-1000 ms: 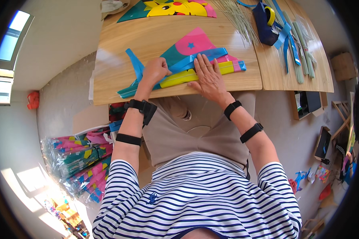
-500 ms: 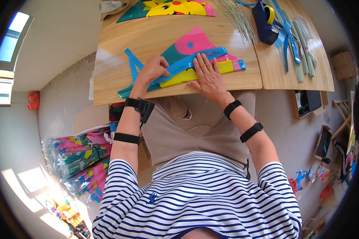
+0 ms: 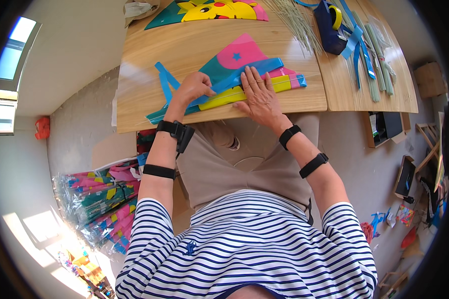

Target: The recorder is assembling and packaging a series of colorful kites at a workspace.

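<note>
A folded kite (image 3: 244, 48) in pink, dark green and yellow lies along the table's front edge, with thin pale rods by its near edge. A blue plastic strip (image 3: 228, 80) runs slantwise over it, and its loose end loops onto the wood at the left. My left hand (image 3: 192, 88) is closed, thumb and fingers pinching the strip. Flat on the strip and the yellow part of the kite, my right hand (image 3: 261, 97) has its fingers stretched out and presses down.
At the far side lies another kite (image 3: 224, 12) with a yellow cartoon face. Thin pale sticks (image 3: 297, 25), a dark blue tape dispenser (image 3: 329, 30) and bundled rods (image 3: 379, 62) are at the right. Plastic-wrapped colourful bundles (image 3: 102, 197) are low at the left; an open box (image 3: 386, 128) sits right.
My left hand has shifted slightly along the strip toward the right, and the strip lies a little differently. My right hand stays where it was.
</note>
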The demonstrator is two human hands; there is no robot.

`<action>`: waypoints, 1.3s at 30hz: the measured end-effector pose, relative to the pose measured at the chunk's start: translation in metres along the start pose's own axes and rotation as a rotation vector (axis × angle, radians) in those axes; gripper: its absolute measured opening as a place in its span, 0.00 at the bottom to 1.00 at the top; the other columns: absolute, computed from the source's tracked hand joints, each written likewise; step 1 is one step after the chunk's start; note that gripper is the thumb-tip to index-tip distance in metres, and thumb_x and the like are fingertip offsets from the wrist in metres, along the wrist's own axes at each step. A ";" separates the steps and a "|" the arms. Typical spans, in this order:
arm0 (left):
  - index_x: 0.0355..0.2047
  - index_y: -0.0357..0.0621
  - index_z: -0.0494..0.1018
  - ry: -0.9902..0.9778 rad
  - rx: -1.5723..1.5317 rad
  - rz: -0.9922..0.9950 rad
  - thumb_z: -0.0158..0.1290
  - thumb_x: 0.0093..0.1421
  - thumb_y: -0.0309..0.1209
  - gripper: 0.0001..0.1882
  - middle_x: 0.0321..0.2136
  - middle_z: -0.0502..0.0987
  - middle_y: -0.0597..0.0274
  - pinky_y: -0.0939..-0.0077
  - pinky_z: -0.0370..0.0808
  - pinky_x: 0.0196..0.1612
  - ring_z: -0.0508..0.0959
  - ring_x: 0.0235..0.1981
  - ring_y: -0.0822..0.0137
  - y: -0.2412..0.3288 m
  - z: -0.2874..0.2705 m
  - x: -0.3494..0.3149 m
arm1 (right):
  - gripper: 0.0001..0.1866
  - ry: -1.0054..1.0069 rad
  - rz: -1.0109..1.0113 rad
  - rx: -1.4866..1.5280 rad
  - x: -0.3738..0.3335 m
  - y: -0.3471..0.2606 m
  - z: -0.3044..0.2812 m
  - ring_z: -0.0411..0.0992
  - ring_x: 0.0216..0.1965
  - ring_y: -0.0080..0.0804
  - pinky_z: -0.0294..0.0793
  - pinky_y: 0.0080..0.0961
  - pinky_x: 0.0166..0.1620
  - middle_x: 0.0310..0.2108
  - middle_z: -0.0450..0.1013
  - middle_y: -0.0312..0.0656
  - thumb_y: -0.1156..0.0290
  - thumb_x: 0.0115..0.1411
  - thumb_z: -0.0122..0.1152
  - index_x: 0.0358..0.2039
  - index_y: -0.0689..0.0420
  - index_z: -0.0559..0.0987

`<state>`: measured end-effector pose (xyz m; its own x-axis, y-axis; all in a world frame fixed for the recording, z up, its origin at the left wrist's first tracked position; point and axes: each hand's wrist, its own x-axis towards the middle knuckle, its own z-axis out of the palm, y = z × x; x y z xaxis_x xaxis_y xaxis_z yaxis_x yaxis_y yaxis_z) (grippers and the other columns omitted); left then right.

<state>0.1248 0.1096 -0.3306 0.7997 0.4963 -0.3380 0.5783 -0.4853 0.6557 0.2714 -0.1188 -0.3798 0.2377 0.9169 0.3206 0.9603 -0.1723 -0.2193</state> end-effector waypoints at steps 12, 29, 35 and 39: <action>0.35 0.40 0.80 -0.120 -0.488 -0.033 0.67 0.45 0.21 0.15 0.31 0.80 0.65 0.74 0.75 0.41 0.79 0.35 0.68 0.014 -0.010 -0.005 | 0.51 0.023 0.001 0.017 -0.001 0.001 0.000 0.41 0.78 0.43 0.35 0.51 0.77 0.76 0.49 0.49 0.37 0.63 0.54 0.73 0.63 0.56; 0.39 0.41 0.81 -0.196 -0.409 -0.067 0.68 0.49 0.25 0.16 0.33 0.82 0.65 0.77 0.75 0.43 0.80 0.36 0.73 0.006 -0.015 -0.004 | 0.50 0.020 0.000 0.004 -0.001 0.001 0.002 0.42 0.78 0.44 0.35 0.51 0.77 0.76 0.50 0.49 0.36 0.64 0.52 0.73 0.64 0.57; 0.30 0.45 0.76 -0.197 -0.506 -0.185 0.68 0.57 0.31 0.10 0.25 0.78 0.70 0.81 0.72 0.25 0.79 0.26 0.77 0.015 -0.013 -0.007 | 0.50 0.018 0.001 0.005 0.000 0.001 0.001 0.41 0.78 0.44 0.35 0.51 0.77 0.76 0.49 0.49 0.36 0.64 0.51 0.73 0.64 0.58; 0.28 0.45 0.75 -0.180 -0.546 -0.191 0.68 0.58 0.32 0.11 0.23 0.77 0.69 0.82 0.70 0.21 0.78 0.24 0.77 0.020 -0.011 -0.009 | 0.50 0.022 0.001 0.007 0.000 0.001 0.001 0.41 0.78 0.44 0.34 0.51 0.77 0.76 0.49 0.49 0.36 0.64 0.52 0.73 0.64 0.57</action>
<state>0.1276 0.1037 -0.3068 0.7321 0.3852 -0.5617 0.5861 0.0640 0.8077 0.2723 -0.1191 -0.3812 0.2422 0.9086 0.3404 0.9589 -0.1708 -0.2264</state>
